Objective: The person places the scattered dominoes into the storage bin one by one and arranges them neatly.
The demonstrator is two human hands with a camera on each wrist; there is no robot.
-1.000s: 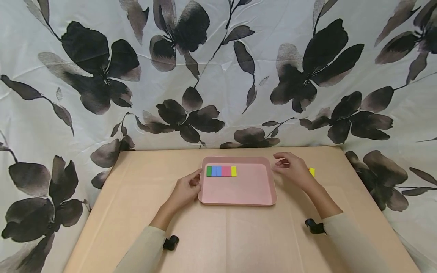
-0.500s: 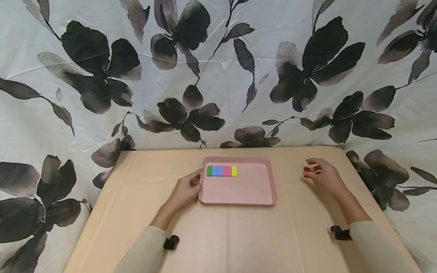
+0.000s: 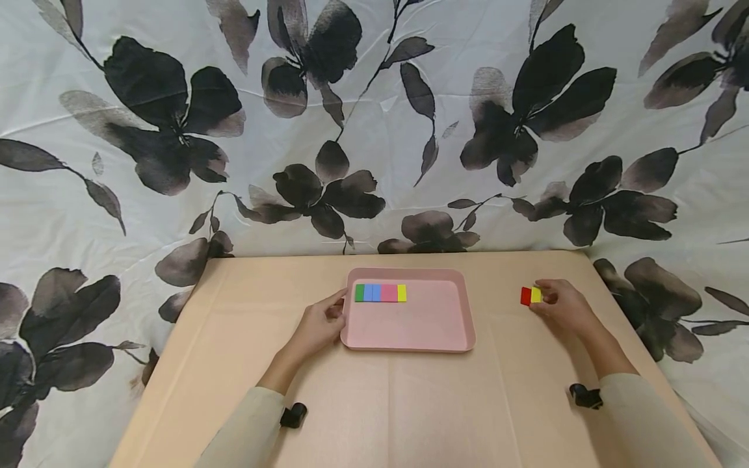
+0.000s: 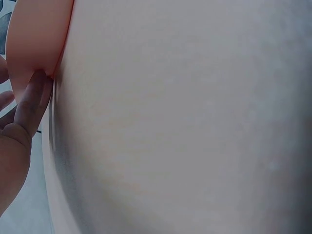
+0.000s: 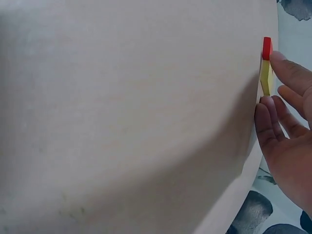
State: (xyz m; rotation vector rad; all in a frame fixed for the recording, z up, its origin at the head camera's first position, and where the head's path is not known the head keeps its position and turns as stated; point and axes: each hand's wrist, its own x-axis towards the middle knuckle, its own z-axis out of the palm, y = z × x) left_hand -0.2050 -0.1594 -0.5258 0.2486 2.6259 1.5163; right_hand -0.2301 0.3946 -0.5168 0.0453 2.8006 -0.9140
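A pink tray lies on the table, with a row of small coloured blocks in it: green, blue, pink and yellow. My left hand holds the tray's left edge; the left wrist view has a digit pressed to the tray's outer wall. Off to the right, a red block and a yellow block sit side by side. My right hand pinches the yellow block from its far and near sides. In the right wrist view the red block adjoins the yellow one.
The light wooden-toned table has its far edge just behind the tray. A white cloth with dark flowers hangs behind it. Bare tabletop lies between the tray and the right-hand blocks.
My right hand has moved right, from beside the tray to the red and yellow blocks, then drawn back slightly so both show. The left hand and the tray stay put.
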